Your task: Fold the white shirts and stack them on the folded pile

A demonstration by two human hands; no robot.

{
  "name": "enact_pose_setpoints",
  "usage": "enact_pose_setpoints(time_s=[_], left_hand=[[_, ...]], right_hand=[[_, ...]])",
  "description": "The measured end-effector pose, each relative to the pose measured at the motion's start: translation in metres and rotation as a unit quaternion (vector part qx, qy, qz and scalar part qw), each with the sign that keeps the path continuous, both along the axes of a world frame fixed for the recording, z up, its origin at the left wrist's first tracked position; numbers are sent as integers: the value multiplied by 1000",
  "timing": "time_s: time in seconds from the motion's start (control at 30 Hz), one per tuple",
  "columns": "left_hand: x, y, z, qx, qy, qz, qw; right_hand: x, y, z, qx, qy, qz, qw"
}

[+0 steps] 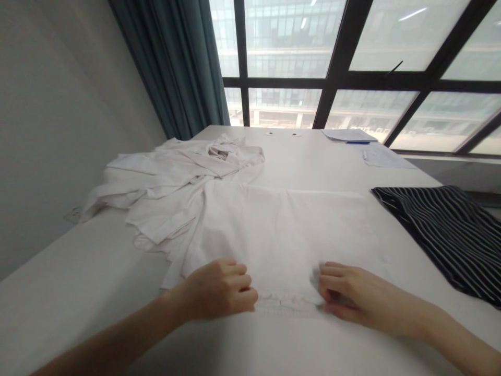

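Evidently light, soft and limp, the white garment (289, 235) lies on the bench (305, 164), its gathered edge nearest the person. Left hand (221, 290) and right hand (360, 295) curl at opposite ends of that edge—whether either pinches cloth cannot be told. Judged non-fragile but prone to creasing; best held at both gathered corners—evenly, without dragging.

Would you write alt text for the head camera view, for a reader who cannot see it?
Left hand and right hand touch the near edge of white cloth on a table, between rumpled white fabric and striped dark cloth.
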State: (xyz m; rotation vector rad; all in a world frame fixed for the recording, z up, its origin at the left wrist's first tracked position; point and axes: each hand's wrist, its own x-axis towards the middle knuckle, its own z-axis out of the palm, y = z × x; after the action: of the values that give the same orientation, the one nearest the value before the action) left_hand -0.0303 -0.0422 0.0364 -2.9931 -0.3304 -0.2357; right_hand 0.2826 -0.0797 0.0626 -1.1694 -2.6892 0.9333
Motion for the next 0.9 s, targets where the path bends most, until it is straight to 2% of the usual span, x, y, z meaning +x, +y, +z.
enact_pose_setpoints(time_s=[0.07,0.17,0.27,0.37,0.53,0.67,0.9], left_hand=[[1,1,-1,-39,-12,2,999],[1,5,-5,-126,-54,25,990],[0,7,-12,-187,-99,64,975],[-1,7,-17,-220,-105,101,965],[-3,7,-17,-227,-38,121,966],[-4,8,-16,-221,12,119,968],[-6,7,-13,-241,39,132,961]], right_hand=[[0,3,-3,-10,20,-1,1000],[0,6,-14,10,25,-37,999],[-1,4,-26,57,26,-58,996],[-1,2,-34,120,40,-29,991],[6,5,-40,170,-7,21,985],[12,7,-42,144,-36,44,988],[14,9,-41,101,-26,58,993]])
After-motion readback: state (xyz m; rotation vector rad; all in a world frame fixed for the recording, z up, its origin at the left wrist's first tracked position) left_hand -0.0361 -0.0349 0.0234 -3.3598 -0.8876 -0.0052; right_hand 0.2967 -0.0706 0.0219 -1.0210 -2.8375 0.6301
